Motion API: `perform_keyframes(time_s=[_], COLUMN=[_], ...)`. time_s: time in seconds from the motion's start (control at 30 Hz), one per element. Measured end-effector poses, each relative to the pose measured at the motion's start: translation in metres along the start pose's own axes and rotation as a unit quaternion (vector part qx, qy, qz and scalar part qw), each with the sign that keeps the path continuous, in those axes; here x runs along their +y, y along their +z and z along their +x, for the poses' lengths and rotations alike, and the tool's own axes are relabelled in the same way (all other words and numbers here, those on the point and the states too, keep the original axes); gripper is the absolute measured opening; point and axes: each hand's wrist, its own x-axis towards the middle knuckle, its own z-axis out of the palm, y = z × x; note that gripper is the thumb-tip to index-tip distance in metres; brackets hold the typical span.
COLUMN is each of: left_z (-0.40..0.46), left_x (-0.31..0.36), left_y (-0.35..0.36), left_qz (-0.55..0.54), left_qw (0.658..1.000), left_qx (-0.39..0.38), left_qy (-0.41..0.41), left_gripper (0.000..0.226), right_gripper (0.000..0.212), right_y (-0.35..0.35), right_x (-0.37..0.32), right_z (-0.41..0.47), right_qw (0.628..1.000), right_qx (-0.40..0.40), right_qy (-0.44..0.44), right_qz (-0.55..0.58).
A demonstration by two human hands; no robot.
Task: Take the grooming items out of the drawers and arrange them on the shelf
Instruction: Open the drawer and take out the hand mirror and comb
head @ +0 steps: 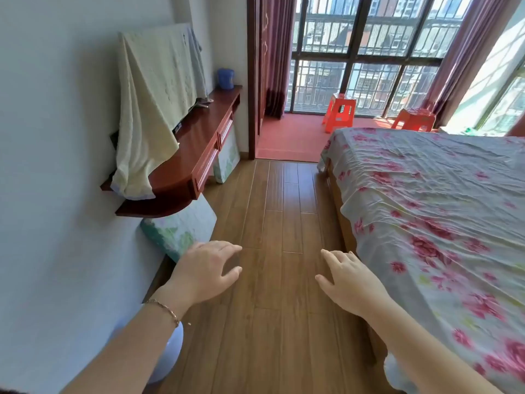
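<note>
A red-brown wooden shelf [196, 137] is fixed to the left wall, with shut drawers [211, 155] along its front edge. A pale green cloth [153, 109] drapes over something standing on it. At the shelf's far end stands a blue cup [225, 78], with a small item [203, 103] lying near the cloth. My left hand [207, 268] and my right hand [349, 277] hover over the wooden floor, palms down, fingers relaxed, holding nothing. Both are well short of the shelf.
A bed with a flowered sheet [440, 209] fills the right side. Painted canvases [181, 228] lean against the wall under the shelf. A white round object [170, 354] sits by my left forearm. Two orange stools [339, 110] stand by the far window.
</note>
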Motion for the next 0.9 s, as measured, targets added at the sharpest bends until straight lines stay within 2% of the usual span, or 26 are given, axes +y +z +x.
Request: perform_keyframes(time_s=[0.1, 0.23, 0.37, 0.57, 0.73, 0.9], left_z=[0.011, 0.038, 0.091, 0.204, 0.302, 0.369], left_x=[-0.001, -0.007, -0.015, -0.05, -0.102, -0.133], left_y=[0.013, 0.029, 0.04, 0.041, 0.027, 0.03], left_qz=[0.005, 0.003, 0.001, -0.005, -0.006, -0.012], left_qw=[1.0, 1.0, 0.999, 0.999, 1.0, 0.999], left_qx=[-0.017, -0.023, -0.036, -0.044, -0.023, -0.031], left_qy=[-0.003, -0.009, 0.003, -0.007, -0.018, -0.017], left_gripper=[0.063, 0.051, 0.049, 0.05, 0.049, 0.049], right_gripper=[0.06, 0.059, 0.06, 0.059, 0.059, 0.059], right_y=[0.01, 0.016, 0.015, -0.014, -0.052, -0.067], right_x=[0.01, 0.023, 0.04, 0.049, 0.041, 0.042], right_z=[0.011, 0.038, 0.085, 0.199, 0.306, 0.383], right_qw=[1.0, 1.0, 1.0, 0.999, 0.999, 1.0], right_qx=[-0.004, -0.011, -0.011, -0.02, -0.009, -0.009], right_qy=[-0.011, -0.009, 0.004, 0.01, 0.007, 0.006], right_qz=[0.0, 0.018, 0.024, 0.043, 0.032, 0.023])
